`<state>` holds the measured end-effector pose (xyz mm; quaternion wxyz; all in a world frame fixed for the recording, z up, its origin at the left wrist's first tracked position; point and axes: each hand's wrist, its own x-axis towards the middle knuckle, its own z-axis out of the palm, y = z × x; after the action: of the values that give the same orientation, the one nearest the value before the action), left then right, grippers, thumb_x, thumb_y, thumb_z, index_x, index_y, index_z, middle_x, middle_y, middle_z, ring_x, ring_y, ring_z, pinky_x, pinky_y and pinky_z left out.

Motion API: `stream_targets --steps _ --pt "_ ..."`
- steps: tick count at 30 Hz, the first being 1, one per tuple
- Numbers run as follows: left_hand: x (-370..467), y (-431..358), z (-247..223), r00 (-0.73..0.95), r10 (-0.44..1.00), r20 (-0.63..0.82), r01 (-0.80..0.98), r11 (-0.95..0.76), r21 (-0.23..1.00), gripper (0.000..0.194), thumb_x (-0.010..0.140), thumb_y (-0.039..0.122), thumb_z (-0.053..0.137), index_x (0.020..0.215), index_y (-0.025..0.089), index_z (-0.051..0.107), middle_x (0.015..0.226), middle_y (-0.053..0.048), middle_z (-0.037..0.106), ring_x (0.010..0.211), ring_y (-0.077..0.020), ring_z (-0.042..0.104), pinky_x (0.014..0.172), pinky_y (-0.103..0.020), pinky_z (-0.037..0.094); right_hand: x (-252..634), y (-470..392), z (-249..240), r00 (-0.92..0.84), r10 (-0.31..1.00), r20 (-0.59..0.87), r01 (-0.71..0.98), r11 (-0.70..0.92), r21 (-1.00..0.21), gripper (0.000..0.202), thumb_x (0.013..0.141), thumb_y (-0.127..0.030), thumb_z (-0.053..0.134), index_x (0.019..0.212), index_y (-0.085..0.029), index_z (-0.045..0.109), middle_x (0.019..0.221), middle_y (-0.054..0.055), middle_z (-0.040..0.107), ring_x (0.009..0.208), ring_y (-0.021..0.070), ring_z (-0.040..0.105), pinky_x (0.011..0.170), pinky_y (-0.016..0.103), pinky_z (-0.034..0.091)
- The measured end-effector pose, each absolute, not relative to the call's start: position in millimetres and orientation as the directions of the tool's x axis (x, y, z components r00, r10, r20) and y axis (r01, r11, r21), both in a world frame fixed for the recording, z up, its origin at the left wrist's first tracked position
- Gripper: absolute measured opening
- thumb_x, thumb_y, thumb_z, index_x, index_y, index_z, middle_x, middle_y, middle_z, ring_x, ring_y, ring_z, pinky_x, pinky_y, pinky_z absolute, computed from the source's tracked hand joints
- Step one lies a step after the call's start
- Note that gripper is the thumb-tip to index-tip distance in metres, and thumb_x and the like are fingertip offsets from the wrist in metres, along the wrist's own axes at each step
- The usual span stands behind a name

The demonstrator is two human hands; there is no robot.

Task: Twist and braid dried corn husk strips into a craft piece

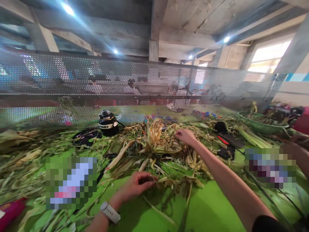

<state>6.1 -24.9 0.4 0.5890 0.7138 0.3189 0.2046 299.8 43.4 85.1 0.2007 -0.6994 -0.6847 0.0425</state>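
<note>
Low in the middle of the head view, my left hand, with a white watch on its wrist, pinches the end of a dried corn husk strip. The strip and its frayed pieces stretch to the right over the green tabletop. Farther back, my right hand reaches to a heap of dry, tan corn husks. Its fingers are curled together at the heap's right part, and what they hold, if anything, cannot be made out.
Behind the husks stands a black round device near a perforated metal screen. A green basket with husks is at right. Another person's hand shows at the right edge. A magenta packet lies lower left. Two patches are pixelated.
</note>
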Motion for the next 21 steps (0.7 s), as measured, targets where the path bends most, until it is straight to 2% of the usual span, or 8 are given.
stream_targets --steps 4,5,7,9,12,14,17,21 --pt "7.8 -23.3 -6.8 0.720 0.687 -0.098 0.205 -0.077 0.976 0.035 0.072 0.044 0.064 0.092 0.016 0.070 0.083 -0.006 0.069 0.076 -0.0185 0.060 0.070 -0.026 0.045 261.7 45.9 90.3 -0.132 0.982 0.139 0.934 0.170 -0.314 0.035 0.083 -0.045 0.046 0.087 -0.017 0.067 0.081 0.004 0.068 0.074 0.0159 0.060 0.064 0.023 0.041" --pt "8.3 -23.1 -8.1 0.719 0.688 -0.101 0.200 -0.067 0.977 0.036 0.072 0.045 0.064 0.093 0.016 0.069 0.083 -0.006 0.069 0.077 -0.0184 0.060 0.071 -0.026 0.045 250.8 43.1 88.0 -0.222 0.971 0.094 0.935 0.239 -0.263 0.039 0.080 -0.050 0.048 0.091 -0.018 0.067 0.088 0.006 0.069 0.080 0.0182 0.061 0.068 0.024 0.042" --pt "9.0 -23.2 -8.9 0.721 0.685 -0.104 0.195 -0.057 0.979 0.036 0.072 0.046 0.063 0.092 0.016 0.069 0.083 -0.006 0.069 0.078 -0.0184 0.060 0.072 -0.027 0.045 231.3 36.3 78.1 -0.320 0.944 0.076 0.945 0.324 -0.044 0.056 0.064 -0.054 0.064 0.105 -0.017 0.063 0.107 0.013 0.064 0.099 0.0282 0.056 0.082 0.034 0.041" --pt "9.0 -23.5 -8.1 0.725 0.681 -0.107 0.204 -0.063 0.977 0.037 0.072 0.047 0.063 0.092 0.017 0.070 0.087 -0.006 0.070 0.081 -0.0189 0.060 0.073 -0.027 0.045 218.1 31.8 65.3 -0.316 0.948 0.049 0.945 0.309 0.108 0.062 0.059 -0.043 0.071 0.112 -0.013 0.059 0.109 0.018 0.063 0.104 0.0335 0.054 0.089 0.041 0.037" --pt "8.5 -23.7 -6.8 0.716 0.690 -0.106 0.220 -0.078 0.972 0.037 0.071 0.047 0.064 0.094 0.018 0.070 0.091 -0.005 0.070 0.083 -0.0189 0.060 0.074 -0.026 0.044 215.0 35.3 55.5 -0.260 0.965 0.038 0.963 0.256 0.077 0.034 0.071 -0.019 0.056 0.104 -0.014 0.061 0.099 0.013 0.067 0.095 0.0265 0.060 0.082 0.032 0.040" --pt "8.4 -23.9 -6.7 0.718 0.689 -0.099 0.206 -0.074 0.976 0.036 0.072 0.046 0.063 0.095 0.019 0.070 0.091 -0.005 0.070 0.082 -0.0182 0.060 0.074 -0.026 0.044 222.9 43.2 60.6 -0.217 0.975 0.056 0.976 0.215 0.040 0.030 0.076 -0.013 0.046 0.100 -0.017 0.063 0.094 0.010 0.069 0.087 0.0217 0.063 0.074 0.027 0.042" --pt "9.0 -24.4 -5.8 0.733 0.673 -0.094 0.165 -0.041 0.985 0.035 0.072 0.045 0.063 0.095 0.019 0.070 0.086 -0.005 0.070 0.077 -0.0168 0.059 0.072 -0.025 0.043 241.7 56.6 80.2 -0.169 0.978 0.122 0.986 0.169 0.006 0.030 0.081 -0.014 0.039 0.099 -0.016 0.063 0.096 0.010 0.068 0.088 0.0206 0.062 0.073 0.025 0.041" --pt "10.5 -25.1 -2.1 0.754 0.650 -0.100 0.118 0.015 0.993 0.038 0.070 0.048 0.065 0.093 0.018 0.070 0.080 -0.005 0.069 0.070 -0.0149 0.057 0.069 -0.025 0.043 264.0 68.3 105.6 -0.033 0.929 0.367 0.992 0.076 -0.102 0.029 0.082 -0.022 0.044 0.102 -0.020 0.065 0.098 0.007 0.069 0.091 0.0217 0.061 0.075 0.026 0.041"
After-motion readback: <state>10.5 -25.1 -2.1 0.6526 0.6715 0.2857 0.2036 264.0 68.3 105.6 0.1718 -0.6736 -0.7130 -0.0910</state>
